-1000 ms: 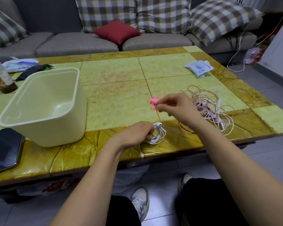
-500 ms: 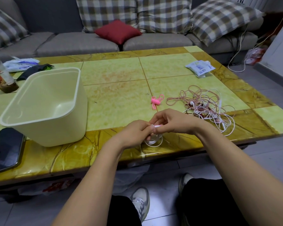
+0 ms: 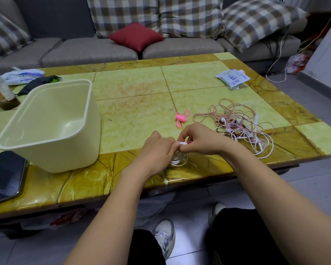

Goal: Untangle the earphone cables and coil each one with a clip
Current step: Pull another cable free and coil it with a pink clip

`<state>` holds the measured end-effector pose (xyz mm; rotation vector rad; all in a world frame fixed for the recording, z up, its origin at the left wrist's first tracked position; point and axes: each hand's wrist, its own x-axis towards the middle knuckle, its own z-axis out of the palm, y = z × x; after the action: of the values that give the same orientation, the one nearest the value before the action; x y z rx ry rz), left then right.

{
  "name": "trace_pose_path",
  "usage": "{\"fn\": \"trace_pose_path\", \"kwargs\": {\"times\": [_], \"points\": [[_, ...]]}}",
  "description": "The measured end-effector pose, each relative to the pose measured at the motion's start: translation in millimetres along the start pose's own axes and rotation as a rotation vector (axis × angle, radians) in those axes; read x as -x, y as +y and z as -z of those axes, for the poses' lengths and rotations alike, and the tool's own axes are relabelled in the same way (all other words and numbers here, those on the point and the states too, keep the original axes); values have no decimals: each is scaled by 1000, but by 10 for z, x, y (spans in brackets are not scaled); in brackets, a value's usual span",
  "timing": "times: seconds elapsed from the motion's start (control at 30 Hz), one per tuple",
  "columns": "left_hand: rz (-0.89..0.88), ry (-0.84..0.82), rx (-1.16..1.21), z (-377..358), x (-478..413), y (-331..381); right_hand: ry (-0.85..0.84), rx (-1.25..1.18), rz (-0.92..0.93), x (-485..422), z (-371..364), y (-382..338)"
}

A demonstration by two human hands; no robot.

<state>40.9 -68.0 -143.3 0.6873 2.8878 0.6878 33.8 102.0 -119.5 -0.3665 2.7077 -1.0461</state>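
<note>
Coil of white earphone cable [image 3: 178,161] sits half-hidden, pinched by left hand [image 3: 157,149] and right hand [image 3: 201,140].

Blk trousers [image 3: 246,238], grey-wht sneakers [image 3: 165,236]

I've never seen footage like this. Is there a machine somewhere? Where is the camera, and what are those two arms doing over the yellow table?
There is no machine here: these are a person's two bare hands. The single picture comes from a wide-angle camera worn on the person's head. It looks forward and down, so the arms reach in from the bottom of the picture. The left hand and right hand meet near the table's front edge and together pinch a small coil of white earphone cable. Just beyond them lie bright pink cable clips. To the right lies a tangled heap of pink and white earphone cables. The yellow marble-patterned table also holds a cream plastic bin, a black phone and a white packet.
</note>
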Motion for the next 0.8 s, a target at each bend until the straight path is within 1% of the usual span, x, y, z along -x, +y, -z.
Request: {"fn": "trace_pose_path", "kwargs": {"times": [0.07, 0.2, 0.37, 0.43, 0.53, 0.63, 0.7, 0.8], "points": [[-7, -5, -3, 16, 7, 17, -24, 11, 15, 19, 4, -14], [-29, -25, 78, 42, 11, 53, -157, -80, 25, 43, 50, 18], [-97, -8, 301, 47, -13, -10, -249, -301, -43, 76, 111, 74], [-84, -30, 419, 63, -11, -9, -300, -355, -45, 91, 124, 82], [-31, -69, 703, 112, 24, 42, -318, -564, -51, 65, 99, 110], [-16, -61, 823, 141, 52, 68, -310, -725, -31, 38, 53, 120], [-20, -44, 803, 129, 47, 60, -295, -723, -41, 42, 49, 114], [18, -36, 733, 93, 31, 33, -255, -582, -63, 36, 49, 108]]}}
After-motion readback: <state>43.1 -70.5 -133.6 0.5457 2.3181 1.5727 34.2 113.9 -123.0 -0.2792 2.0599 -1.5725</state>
